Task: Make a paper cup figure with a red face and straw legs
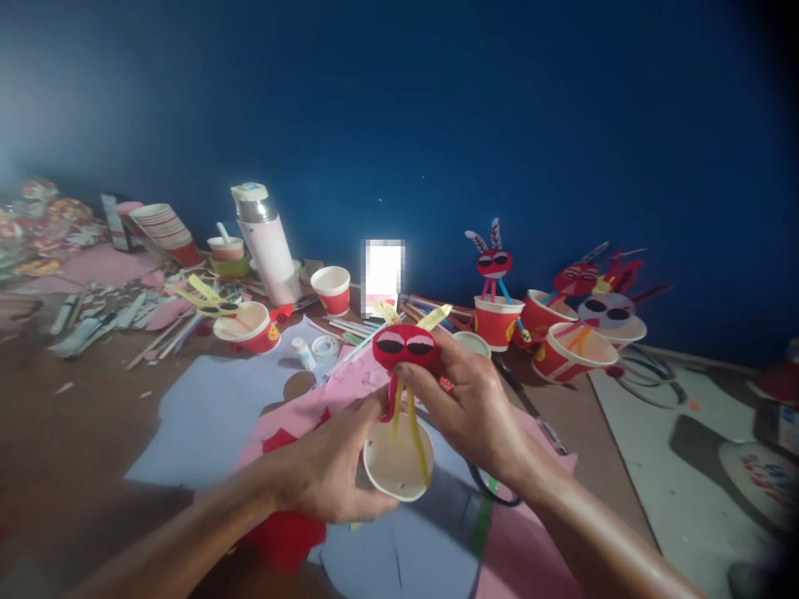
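My left hand (340, 462) is wrapped round a paper cup (396, 478) whose open mouth faces me. Pinched in my right hand (471, 399) is a red paper face (407, 348) with half-lidded black eyes and pale yellow ears on top. Two yellow strips (413, 433) hang from the face down into the cup. A red curled strip shows between the face and the cup, close to my left fingers. The cup's outer side is mostly hidden by my left hand.
Finished-looking cup figures (496, 320) stand at the right, and another cup figure (246, 329) at the left. Behind are a white flask (271, 254), a red cup (330, 291) and stacked cups (167, 233). Blue paper (193, 416) and pink sheets lie beneath my hands, near scissors-like black loops.
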Motion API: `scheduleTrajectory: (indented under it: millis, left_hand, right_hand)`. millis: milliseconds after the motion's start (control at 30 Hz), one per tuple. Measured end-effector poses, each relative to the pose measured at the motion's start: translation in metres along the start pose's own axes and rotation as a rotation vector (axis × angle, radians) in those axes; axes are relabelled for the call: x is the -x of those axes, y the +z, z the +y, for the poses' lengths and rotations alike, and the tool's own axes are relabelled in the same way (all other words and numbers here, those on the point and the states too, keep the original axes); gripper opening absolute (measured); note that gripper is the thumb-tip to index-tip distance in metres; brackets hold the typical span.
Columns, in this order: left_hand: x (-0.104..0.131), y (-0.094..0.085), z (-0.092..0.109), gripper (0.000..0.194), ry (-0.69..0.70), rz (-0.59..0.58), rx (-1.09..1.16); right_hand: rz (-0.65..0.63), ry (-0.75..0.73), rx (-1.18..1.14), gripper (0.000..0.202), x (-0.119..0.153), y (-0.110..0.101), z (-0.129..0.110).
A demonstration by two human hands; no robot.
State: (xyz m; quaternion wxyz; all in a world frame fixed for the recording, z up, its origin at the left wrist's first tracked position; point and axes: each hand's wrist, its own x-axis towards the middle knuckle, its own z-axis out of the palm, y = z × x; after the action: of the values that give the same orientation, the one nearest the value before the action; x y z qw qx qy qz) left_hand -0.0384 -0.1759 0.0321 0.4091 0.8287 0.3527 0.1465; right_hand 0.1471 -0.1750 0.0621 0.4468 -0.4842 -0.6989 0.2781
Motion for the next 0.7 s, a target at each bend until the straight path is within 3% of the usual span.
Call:
scheduleTrajectory:
  millis: [133,300,433,700]
  left_hand:
    - [0.001,-0.002,-0.003,0.089,0.068,0.002,-0.024]
    - [0.003,-0.002,-0.004,0.1,0.122,0.011,-0.045]
    - [0.007,0.001,-0.01,0.104,0.16,0.04,-0.053]
    - [0.013,0.007,-0.019,0.098,0.103,0.04,-0.053]
  right_hand:
    - [0.046,0.064,-0.126,0.01,0.005,0.011,0.002]
    - [0.09,0.113,-0.359,0.013,0.011,0.022,0.007]
    - [0.045,0.164,-0.475,0.012,0.012,0.021,0.005]
    - [0.016,0.231,-0.25,0.016,0.011,0.008,-0.003]
